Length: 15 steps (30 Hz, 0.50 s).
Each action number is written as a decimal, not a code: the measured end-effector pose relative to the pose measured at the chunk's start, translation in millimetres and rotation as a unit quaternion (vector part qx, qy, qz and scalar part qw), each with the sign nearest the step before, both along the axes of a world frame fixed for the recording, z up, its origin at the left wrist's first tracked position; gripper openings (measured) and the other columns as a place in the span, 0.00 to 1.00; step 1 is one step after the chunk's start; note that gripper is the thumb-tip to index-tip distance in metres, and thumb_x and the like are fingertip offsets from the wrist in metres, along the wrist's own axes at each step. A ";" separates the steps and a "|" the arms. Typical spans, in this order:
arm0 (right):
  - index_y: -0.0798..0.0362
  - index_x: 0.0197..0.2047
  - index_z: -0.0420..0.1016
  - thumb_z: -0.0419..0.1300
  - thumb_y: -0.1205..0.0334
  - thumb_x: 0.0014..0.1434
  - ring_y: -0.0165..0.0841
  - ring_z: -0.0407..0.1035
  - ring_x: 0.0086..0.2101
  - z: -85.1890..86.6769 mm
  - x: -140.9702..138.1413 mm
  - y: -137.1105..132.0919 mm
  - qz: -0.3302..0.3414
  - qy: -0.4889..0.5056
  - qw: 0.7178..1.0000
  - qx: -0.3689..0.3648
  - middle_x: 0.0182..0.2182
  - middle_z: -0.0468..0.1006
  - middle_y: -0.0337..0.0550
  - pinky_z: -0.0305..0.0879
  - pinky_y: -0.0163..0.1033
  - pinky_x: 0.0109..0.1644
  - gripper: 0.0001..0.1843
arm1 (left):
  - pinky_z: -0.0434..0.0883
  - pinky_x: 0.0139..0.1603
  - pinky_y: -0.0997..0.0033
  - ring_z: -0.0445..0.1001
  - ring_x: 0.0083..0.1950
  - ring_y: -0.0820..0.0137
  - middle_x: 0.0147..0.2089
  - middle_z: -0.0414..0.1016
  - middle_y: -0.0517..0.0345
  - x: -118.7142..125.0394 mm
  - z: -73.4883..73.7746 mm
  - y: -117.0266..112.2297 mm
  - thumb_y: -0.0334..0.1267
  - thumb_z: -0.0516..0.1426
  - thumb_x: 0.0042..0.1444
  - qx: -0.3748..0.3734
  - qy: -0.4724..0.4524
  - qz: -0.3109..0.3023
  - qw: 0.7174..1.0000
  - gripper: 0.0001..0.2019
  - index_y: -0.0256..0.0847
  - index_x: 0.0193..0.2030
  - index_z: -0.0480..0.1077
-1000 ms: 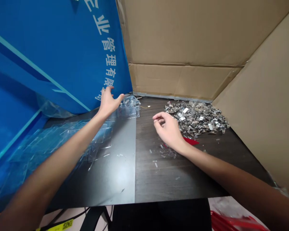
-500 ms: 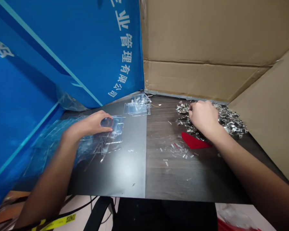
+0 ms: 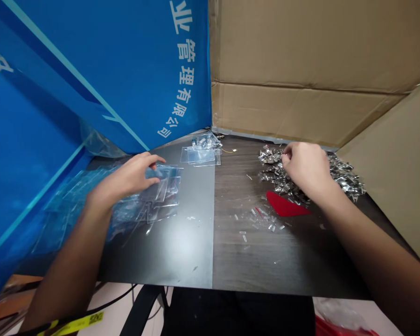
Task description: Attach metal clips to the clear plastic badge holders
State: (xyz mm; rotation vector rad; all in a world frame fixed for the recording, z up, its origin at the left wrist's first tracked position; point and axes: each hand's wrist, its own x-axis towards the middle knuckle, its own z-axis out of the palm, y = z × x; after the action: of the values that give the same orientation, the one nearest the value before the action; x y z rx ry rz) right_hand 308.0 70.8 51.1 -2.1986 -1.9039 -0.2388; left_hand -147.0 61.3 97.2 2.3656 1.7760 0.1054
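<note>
My left hand (image 3: pixel 129 176) hovers with its fingers apart over a heap of transparent plastic sleeves (image 3: pixel 163 192), its fingertips at the sleeves' upper edge. My right hand (image 3: pixel 305 169) sits on a pile of small shiny metal clips (image 3: pixel 346 179), its fingertips bunched at the pile's left side. Whether those fingers pinch a clip is hidden. A small stack of similar sleeves (image 3: pixel 201 155) lies at the back of the table. Below my right hand are a red flat piece (image 3: pixel 285 206) and scattered small transparent bits (image 3: pixel 261 219).
The dark table (image 3: pixel 182 252) has a grey left half and wood-grain right half. A blue printed banner (image 3: pixel 126 70) stands left, and cardboard sheets (image 3: pixel 301 51) stand behind and right. A black chair back (image 3: pixel 238 312) and red plastic (image 3: pixel 339 326) lie below the front edge.
My left hand has moved from the banner's edge down onto the plastic sleeves. My right hand has moved from beside the metal pile onto it. The view has shifted slightly.
</note>
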 end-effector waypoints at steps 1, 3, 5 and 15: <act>0.58 0.47 0.89 0.60 0.68 0.66 0.47 0.79 0.38 0.0 1.5 0.7 -0.003 0.002 1.000 0.004 0.37 0.87 0.58 0.66 0.47 0.41 0.14 | 0.76 0.52 0.52 0.81 0.53 0.47 0.52 0.82 0.41 0.1 3.6 -1.0 0.50 0.62 0.58 0.002 -0.016 0.004 1.000 0.27 0.41 0.62 0.79; 0.58 0.48 0.89 0.60 0.67 0.65 0.47 0.78 0.37 -0.3 4.1 1.6 -0.012 0.001 1.000 0.007 0.36 0.87 0.57 0.66 0.48 0.41 0.15 | 0.76 0.46 0.57 0.81 0.47 0.52 0.49 0.83 0.42 1.0 12.3 -4.2 0.52 0.62 0.61 -0.018 -0.064 0.010 0.998 0.22 0.41 0.56 0.83; 0.58 0.50 0.88 0.61 0.67 0.64 0.47 0.77 0.37 -1.1 6.5 2.0 -0.020 0.000 1.000 0.010 0.38 0.86 0.59 0.66 0.49 0.42 0.16 | 0.75 0.40 0.62 0.81 0.42 0.56 0.45 0.85 0.45 4.7 20.6 -8.4 0.54 0.65 0.62 -0.053 -0.138 0.008 0.989 0.19 0.42 0.49 0.84; 0.58 0.58 0.85 0.66 0.67 0.65 0.50 0.77 0.43 -1.0 9.6 1.1 -0.067 0.032 0.997 -0.003 0.50 0.81 0.66 0.67 0.51 0.44 0.19 | 0.85 0.38 0.68 0.87 0.37 0.65 0.39 0.85 0.54 97.8 -20.9 -36.9 0.37 0.80 0.45 -0.213 -0.638 0.060 0.737 0.28 0.41 0.37 0.64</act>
State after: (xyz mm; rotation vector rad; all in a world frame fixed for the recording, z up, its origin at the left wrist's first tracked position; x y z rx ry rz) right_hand 317.6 71.9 50.2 -2.3120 -1.7294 -0.1833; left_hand -49.2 24.4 76.3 1.1733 1.0081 0.9502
